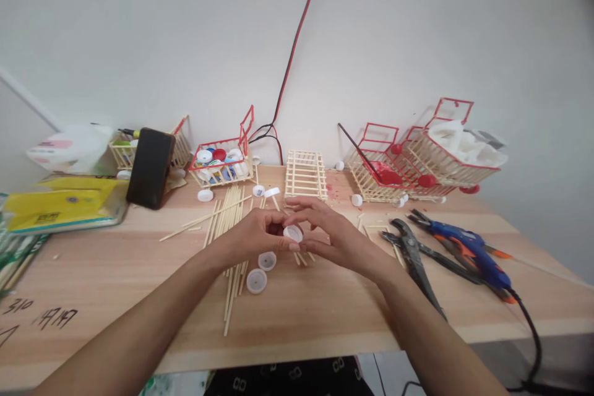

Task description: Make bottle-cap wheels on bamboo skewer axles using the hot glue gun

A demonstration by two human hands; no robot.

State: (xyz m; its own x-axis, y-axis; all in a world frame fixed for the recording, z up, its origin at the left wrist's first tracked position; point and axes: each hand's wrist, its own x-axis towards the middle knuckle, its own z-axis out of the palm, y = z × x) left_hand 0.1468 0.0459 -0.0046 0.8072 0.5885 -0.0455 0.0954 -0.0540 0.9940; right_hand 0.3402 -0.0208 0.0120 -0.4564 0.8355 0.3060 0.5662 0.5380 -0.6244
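Between my two hands is a white bottle cap [293,234], its hollow side facing me. My left hand [260,235] pinches it from the left with thumb and fingers. My right hand [327,232] curves round the cap from the other side, its fingertips at the cap's edge. Two more white caps, a nearer bottle cap [257,281] and a farther bottle cap [267,260], lie hollow side up on the table below my left hand. Thin wooden sticks [227,216] are spread under and beside my left hand. A stick lattice frame [306,174] stands behind my hands.
Small stick carts [220,164] with red trim line the wall, one holding coloured caps. At right lie pliers [413,260] and a blue glue gun [473,247] with a cord. A black phone [151,167] leans at left beside a yellow packet [65,201].
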